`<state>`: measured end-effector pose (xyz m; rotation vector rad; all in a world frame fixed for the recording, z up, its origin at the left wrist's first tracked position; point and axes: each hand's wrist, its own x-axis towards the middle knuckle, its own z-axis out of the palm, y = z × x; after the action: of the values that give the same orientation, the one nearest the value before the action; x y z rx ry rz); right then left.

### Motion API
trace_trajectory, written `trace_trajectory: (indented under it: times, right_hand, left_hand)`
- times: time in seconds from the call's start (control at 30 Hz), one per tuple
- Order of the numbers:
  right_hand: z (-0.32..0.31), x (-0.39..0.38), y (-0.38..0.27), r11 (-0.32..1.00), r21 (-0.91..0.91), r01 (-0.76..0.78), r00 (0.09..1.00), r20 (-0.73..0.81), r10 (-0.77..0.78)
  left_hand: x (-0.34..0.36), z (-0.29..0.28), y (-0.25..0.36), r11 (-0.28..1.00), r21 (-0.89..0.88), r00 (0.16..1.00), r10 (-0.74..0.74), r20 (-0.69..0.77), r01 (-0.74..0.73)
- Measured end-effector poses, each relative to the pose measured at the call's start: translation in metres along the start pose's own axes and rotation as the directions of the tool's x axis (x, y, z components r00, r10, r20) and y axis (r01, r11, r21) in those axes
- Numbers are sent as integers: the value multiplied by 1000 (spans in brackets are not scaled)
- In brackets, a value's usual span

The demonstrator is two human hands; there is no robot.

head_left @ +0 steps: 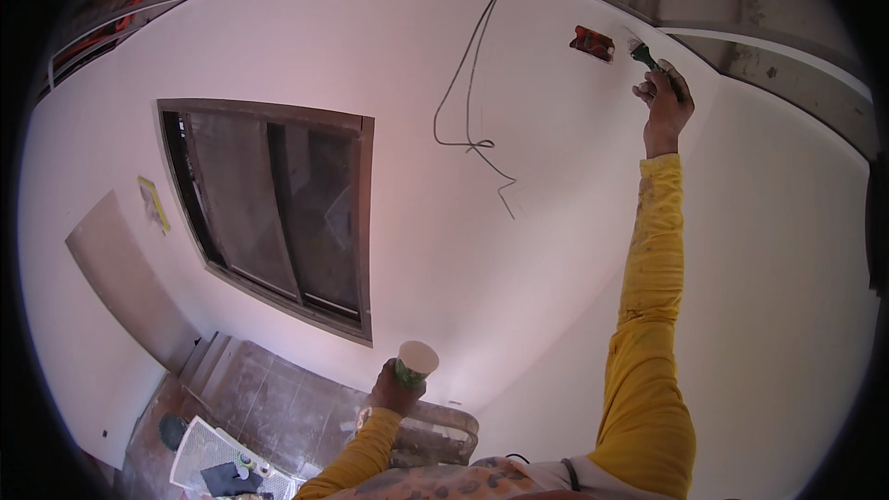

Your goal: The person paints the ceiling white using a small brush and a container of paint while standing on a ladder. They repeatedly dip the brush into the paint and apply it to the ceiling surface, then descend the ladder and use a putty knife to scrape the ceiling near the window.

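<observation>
Paintbrush (pixel 644 55) 2 o'clock, right hand (pixel 669 100) gripping; red wall box (pixel 591 43) kinda crowding its 9. Left hand (pixel 396 391) wrapped round cup (pixel 417 364), 6ish. Wires (pixel 480 144) dangling, 12ish.

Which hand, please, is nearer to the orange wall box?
Right. The right hand, with the brush, is close beside the orange wall box; the left hand, with the cup, is far below.
</observation>
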<state>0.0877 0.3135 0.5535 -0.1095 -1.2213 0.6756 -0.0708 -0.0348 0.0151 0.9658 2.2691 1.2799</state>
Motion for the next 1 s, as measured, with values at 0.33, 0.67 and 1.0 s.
trace_trajectory:
  times: [0.33,0.67,1.0]
  right_hand:
    - [-27,-227,-50,977,152,149,989,-18,-148]
    - [-76,-437,-51,516,-364,-775,439,277,855]
    - [-45,-157,-21,655,-534,534,828,486,-279]
  left_hand:
    - [0,11,-8,997,65,999,-48,-23,49]
    - [1,11,-20,998,-20,997,67,35,-66]
    - [3,12,-23,998,-46,997,39,67,-36]
